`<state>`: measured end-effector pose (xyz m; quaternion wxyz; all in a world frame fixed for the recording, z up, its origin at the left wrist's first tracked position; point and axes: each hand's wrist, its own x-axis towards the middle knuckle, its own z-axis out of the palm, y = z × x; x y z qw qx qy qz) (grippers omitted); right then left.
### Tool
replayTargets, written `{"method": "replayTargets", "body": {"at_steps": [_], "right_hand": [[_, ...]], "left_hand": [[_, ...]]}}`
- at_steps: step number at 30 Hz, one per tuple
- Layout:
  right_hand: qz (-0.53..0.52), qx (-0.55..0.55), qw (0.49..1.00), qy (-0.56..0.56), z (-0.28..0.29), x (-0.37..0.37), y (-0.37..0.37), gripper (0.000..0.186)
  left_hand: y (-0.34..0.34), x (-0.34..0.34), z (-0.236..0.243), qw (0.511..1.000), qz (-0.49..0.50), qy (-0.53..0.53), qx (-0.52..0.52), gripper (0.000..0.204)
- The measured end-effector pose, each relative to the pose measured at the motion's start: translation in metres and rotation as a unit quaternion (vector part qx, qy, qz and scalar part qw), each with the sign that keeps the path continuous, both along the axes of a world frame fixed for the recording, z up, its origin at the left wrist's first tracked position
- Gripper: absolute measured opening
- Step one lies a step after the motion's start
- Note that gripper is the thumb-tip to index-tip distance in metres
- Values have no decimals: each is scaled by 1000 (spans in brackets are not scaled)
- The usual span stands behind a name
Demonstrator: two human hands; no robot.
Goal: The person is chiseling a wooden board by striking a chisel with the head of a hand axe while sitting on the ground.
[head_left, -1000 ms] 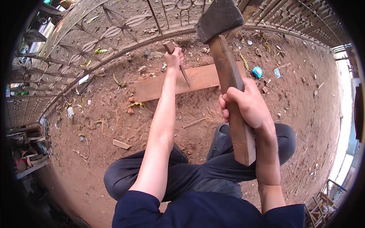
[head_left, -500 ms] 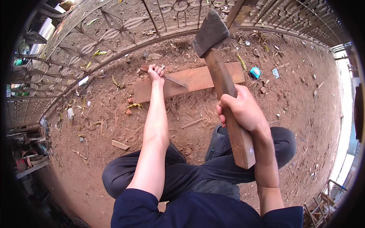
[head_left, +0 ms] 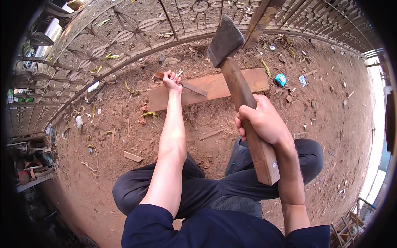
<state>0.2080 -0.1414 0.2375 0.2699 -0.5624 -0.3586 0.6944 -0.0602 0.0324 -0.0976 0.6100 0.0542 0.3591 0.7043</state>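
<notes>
My right hand (head_left: 264, 119) is wrapped round the thick wooden handle of an axe (head_left: 238, 84). The dark metal head is up at the far end, and the handle's butt points back toward my right knee. At arm's length, my left hand (head_left: 172, 81) grips a wooden-handled tool with a flat, straight blade (head_left: 194, 88); its exact kind is unclear. The blade slants across a reddish-brown plank (head_left: 236, 84) on the ground. The plank's left end lies beyond my left wrist. In this view the axe handle passes in front of the plank.
A turquoise tape measure (head_left: 280, 79) sits on the dirt past the plank's right end. Ornate metal fencing (head_left: 136, 29) curves along the far side, with a wooden post (head_left: 261, 20) by the axe head. A wood offcut (head_left: 133, 156) lies near my left knee. Cluttered shelving (head_left: 35, 165) stands at far left.
The axe head has dipped slightly and shifted a little left against the background. The whole view has moved slightly. Both hands keep their grips, and the bladed tool stays across the plank.
</notes>
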Motion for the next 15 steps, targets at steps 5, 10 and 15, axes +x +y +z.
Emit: {"method": "replayTargets", "body": {"at_steps": [5, 10, 15], "right_hand": [[-1, 1, 1000, 0, -1, 0, 2, 18], [2, -14, 1000, 0, -4, 0, 4, 19], [3, -22, 1000, -3, -5, 0, 7, 19]], "left_hand": [[-3, 5, -4, 1000, -1, -3, 8, 32], [-2, 4, -3, 1000, -9, -13, 8, 31], [-1, 5, 0, 1000, -9, -11, 5, 34]]}}
